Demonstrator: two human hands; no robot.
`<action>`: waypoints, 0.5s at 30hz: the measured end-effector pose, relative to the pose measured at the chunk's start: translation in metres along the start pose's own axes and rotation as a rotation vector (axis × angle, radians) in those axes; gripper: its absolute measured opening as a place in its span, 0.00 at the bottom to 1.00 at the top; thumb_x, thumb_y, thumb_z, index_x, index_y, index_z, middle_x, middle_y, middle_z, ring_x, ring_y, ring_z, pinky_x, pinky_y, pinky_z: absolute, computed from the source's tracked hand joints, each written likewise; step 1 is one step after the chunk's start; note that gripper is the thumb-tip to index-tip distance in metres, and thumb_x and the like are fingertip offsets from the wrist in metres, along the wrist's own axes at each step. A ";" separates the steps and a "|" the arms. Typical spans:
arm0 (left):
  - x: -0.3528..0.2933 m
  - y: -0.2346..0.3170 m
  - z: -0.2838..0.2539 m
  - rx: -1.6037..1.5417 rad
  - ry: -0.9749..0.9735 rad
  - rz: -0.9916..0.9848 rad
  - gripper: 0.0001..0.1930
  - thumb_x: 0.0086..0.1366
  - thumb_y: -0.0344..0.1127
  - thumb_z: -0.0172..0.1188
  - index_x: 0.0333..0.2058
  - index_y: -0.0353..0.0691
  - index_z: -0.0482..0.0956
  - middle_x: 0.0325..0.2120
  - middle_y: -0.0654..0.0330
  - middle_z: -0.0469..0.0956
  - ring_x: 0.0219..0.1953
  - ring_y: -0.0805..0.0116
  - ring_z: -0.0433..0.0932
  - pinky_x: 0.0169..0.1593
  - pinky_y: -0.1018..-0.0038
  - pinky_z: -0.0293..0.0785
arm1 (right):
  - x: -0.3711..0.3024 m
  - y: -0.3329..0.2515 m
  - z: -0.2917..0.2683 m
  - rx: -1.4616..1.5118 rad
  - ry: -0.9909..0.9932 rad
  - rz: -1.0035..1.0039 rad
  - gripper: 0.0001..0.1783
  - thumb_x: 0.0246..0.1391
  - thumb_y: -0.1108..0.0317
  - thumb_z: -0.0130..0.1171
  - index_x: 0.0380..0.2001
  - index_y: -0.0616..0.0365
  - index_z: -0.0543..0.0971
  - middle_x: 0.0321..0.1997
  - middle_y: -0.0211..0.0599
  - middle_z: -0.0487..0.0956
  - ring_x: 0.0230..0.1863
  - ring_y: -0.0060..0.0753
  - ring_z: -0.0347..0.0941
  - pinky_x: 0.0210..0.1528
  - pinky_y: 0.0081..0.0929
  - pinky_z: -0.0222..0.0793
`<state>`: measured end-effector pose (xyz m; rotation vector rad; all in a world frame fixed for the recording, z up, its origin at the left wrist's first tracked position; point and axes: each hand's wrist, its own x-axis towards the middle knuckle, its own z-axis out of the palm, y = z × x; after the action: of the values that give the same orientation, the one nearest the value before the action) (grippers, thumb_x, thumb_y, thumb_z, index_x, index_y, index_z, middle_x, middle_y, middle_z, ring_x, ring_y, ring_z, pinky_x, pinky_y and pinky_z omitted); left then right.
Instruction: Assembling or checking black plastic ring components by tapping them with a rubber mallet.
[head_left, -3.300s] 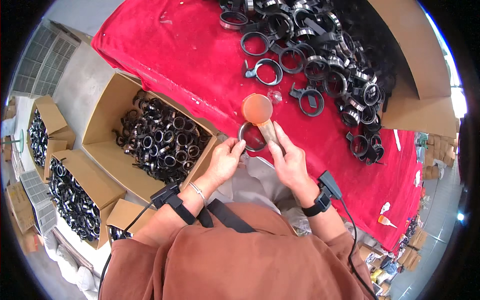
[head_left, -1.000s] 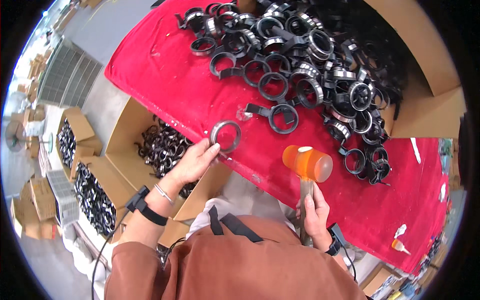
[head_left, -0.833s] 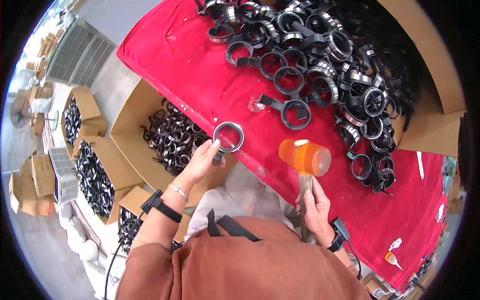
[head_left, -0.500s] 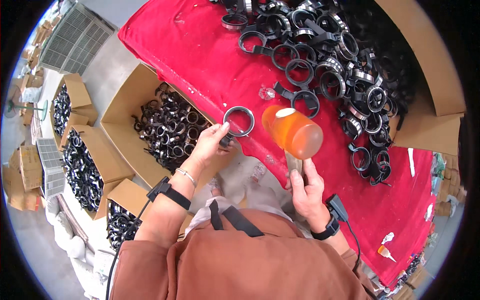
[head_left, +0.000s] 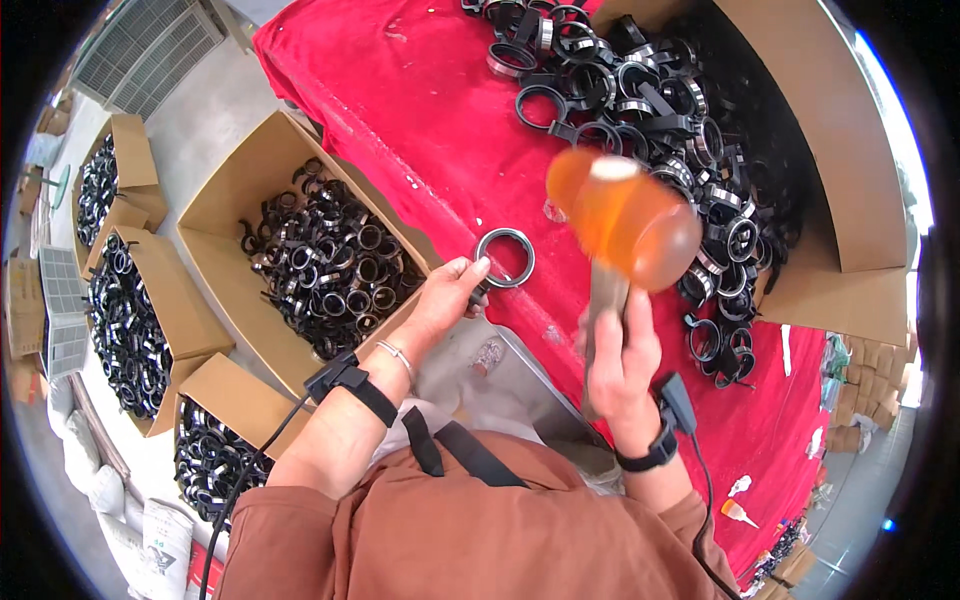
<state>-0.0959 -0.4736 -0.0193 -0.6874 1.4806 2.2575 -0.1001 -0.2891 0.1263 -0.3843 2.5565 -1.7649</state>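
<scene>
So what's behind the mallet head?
Around the mallet head, red cloth shows to the left and lower right, piled black rings above and to the right. Whatever lies directly behind it is covered, so I can't tell where cloth gives way to rings.

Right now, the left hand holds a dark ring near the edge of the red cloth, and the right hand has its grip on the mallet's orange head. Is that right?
Not quite: the right hand has its grip on the mallet's handle, not its orange head, as the head camera view shows. The left hand does hold a dark ring near the edge of the red cloth.
</scene>
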 end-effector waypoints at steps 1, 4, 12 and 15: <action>-0.002 0.003 0.003 -0.003 -0.002 0.002 0.17 0.64 0.51 0.54 0.27 0.42 0.72 0.19 0.66 0.72 0.22 0.77 0.72 0.26 0.79 0.71 | 0.008 0.002 0.006 -0.012 -0.011 0.057 0.20 0.58 0.75 0.46 0.54 0.64 0.65 0.27 0.32 0.74 0.23 0.20 0.69 0.26 0.18 0.66; -0.005 0.009 0.016 -0.077 0.023 -0.003 0.12 0.65 0.45 0.54 0.28 0.44 0.72 0.18 0.67 0.71 0.20 0.77 0.69 0.24 0.79 0.67 | 0.024 0.065 0.021 -0.425 -0.127 -0.242 0.26 0.57 0.72 0.51 0.59 0.61 0.63 0.37 0.49 0.79 0.38 0.40 0.78 0.39 0.31 0.72; -0.005 0.010 0.010 -0.001 0.090 -0.052 0.13 0.65 0.46 0.55 0.28 0.43 0.73 0.19 0.68 0.70 0.19 0.77 0.69 0.24 0.79 0.67 | 0.038 0.017 0.015 -0.092 -0.093 -0.037 0.28 0.57 0.73 0.51 0.62 0.59 0.61 0.47 0.52 0.77 0.46 0.30 0.75 0.47 0.26 0.70; -0.005 0.009 0.014 -0.046 0.086 -0.027 0.13 0.65 0.46 0.54 0.27 0.43 0.72 0.18 0.68 0.70 0.18 0.78 0.68 0.24 0.79 0.67 | 0.017 0.053 0.008 -0.207 -0.139 0.155 0.28 0.58 0.72 0.50 0.62 0.58 0.60 0.46 0.54 0.77 0.47 0.32 0.75 0.48 0.28 0.69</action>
<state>-0.0993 -0.4642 -0.0046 -0.8237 1.4523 2.2743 -0.1258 -0.2828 0.0767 -0.2914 2.5977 -1.3785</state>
